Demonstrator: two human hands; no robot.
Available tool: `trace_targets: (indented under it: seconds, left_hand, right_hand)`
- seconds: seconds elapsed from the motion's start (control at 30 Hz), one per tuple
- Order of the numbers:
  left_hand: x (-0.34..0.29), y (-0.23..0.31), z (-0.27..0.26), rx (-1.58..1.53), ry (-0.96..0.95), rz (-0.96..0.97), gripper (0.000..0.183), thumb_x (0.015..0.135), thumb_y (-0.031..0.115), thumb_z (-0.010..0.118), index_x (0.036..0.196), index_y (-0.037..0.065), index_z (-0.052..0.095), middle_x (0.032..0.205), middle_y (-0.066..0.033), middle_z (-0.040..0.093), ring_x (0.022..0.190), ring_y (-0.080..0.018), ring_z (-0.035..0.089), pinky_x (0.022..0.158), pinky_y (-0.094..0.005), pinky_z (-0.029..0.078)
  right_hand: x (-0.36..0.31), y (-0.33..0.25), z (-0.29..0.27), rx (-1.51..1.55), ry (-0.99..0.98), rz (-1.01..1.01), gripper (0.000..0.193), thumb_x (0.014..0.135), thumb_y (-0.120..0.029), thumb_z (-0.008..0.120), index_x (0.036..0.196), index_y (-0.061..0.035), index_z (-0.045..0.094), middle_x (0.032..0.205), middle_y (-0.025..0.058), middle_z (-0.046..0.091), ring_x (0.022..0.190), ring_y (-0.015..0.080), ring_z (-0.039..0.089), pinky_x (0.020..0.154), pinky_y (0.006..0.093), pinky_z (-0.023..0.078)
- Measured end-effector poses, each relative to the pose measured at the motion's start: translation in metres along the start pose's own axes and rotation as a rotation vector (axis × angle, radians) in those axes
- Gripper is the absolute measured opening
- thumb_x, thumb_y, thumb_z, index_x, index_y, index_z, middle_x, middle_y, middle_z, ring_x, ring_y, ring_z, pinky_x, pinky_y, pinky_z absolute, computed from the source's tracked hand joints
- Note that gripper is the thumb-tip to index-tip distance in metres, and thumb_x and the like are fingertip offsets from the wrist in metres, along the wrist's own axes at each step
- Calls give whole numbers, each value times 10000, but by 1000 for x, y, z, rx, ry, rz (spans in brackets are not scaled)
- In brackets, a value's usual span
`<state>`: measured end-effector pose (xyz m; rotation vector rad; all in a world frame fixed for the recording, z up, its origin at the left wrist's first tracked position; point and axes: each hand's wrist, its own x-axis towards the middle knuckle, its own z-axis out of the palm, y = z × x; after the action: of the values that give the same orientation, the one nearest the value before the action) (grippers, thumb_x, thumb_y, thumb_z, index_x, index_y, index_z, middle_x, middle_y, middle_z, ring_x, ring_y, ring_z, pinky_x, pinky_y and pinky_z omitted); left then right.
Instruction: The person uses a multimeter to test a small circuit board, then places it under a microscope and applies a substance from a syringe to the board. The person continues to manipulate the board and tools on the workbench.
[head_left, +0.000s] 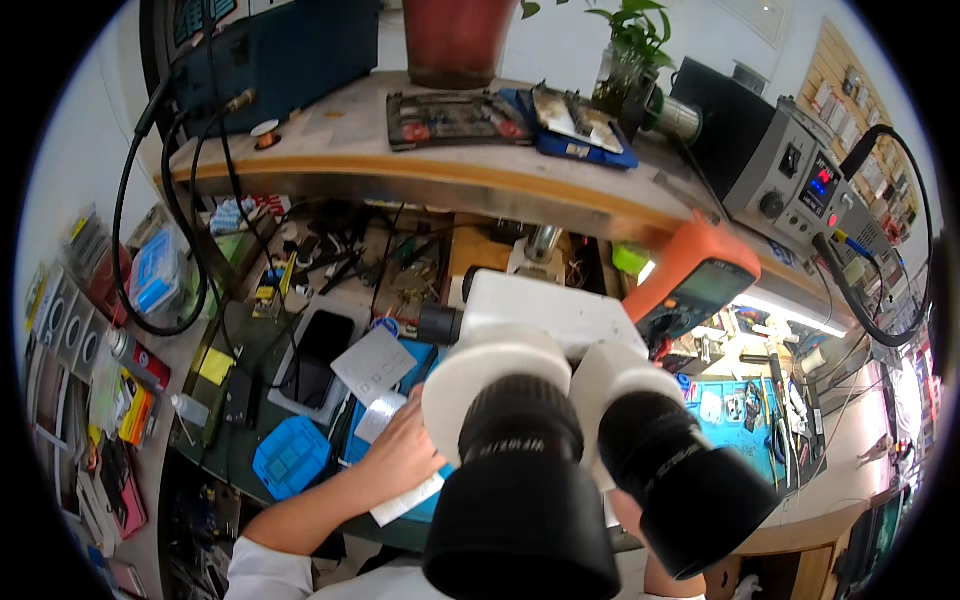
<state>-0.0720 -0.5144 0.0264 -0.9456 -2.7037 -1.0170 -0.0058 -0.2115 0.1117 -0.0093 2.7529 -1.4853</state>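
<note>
Nearest piece: small silvery, shiny flat sheet [380,416], just beyond the left fingers, below a pale grey rectangular plate [375,367]; touching or apart, can't tell.
Handling: likely light, thin, a bit slippery, may bend; best taken by its edges, judging by looks.
Paper: white flat sheet [405,503] near the left wrist; probably light, soft, easily creased; lift at a corner.
Left hand: bare hand [405,455], back up, forearm angled in from lower left, white sleeve [270,572] pushed up.
Left fingers: tips behind the white-bodied microscope with black eyepieces [545,305]; spread or pinching, can't tell.
Right hand: bare hand [627,510], mostly hidden by the right eyepiece; forearm partly visible below.
Right fingers: hidden, state and any held item can't be told.
</note>
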Motion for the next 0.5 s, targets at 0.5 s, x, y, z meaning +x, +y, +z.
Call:
trace_targets:
  seconds: [0.5]
  left_hand:
    - [-1,-6,10,-184,-1,-94,566,905,222,633,1396,-12,478,1341,-220,519,1264,-428,470,1081,-492,364]
  right_hand:
    - [48,54,53,126,-3,-249,352,872,-70,622,1215,4,599,1149,265,608,1061,453,601,886,459,496]
